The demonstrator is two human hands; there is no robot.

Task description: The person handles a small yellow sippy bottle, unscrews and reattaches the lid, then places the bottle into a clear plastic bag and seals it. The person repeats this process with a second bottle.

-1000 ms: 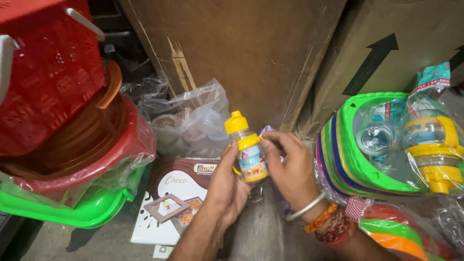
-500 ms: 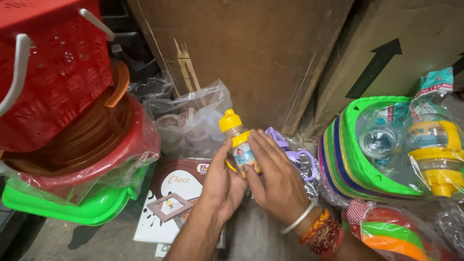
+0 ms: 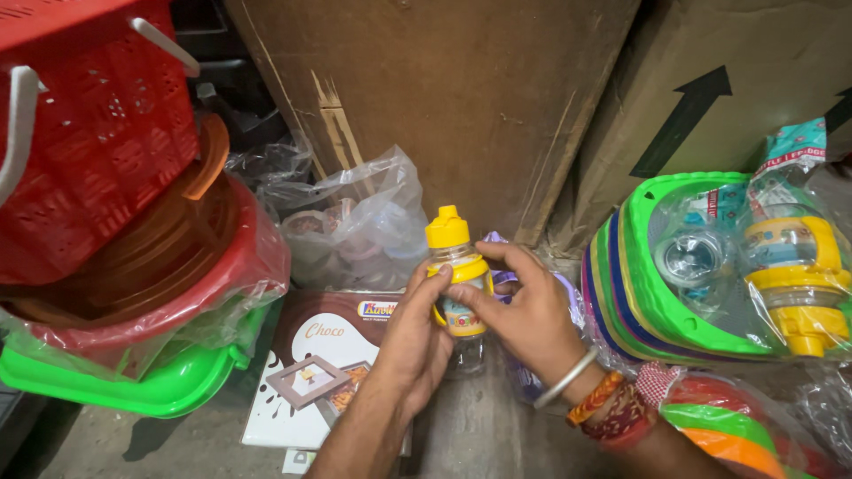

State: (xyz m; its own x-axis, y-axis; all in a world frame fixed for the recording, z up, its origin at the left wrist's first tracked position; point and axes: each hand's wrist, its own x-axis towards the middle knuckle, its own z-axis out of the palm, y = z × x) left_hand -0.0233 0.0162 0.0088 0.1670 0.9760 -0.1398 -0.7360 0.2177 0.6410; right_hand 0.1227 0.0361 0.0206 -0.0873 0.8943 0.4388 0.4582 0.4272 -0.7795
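Note:
A small clear bottle [image 3: 454, 282] with a yellow spout cap and yellow handles stands upright between my hands, low in the middle of the view. My left hand [image 3: 413, 335] wraps its left side from below. My right hand [image 3: 524, 312], with bangles at the wrist, grips its right side, thumb and forefinger at the yellow collar. Under the hands lies a purple plastic-wrapped item [image 3: 524, 377], mostly hidden.
A brown-and-white flat box [image 3: 324, 372] lies at the left. A clear bag [image 3: 355, 226] of cups sits behind. Red basket [image 3: 84, 142], brown and red tubs [image 3: 191, 266] and green tub [image 3: 151, 386] stack at the left. Green trays [image 3: 648, 266] and wrapped yellow bottles [image 3: 790, 266] stand at the right, cardboard boxes [image 3: 444, 98] behind.
The bottle and both hands have shifted slightly left and down. My right hand came further over the bottle's side.

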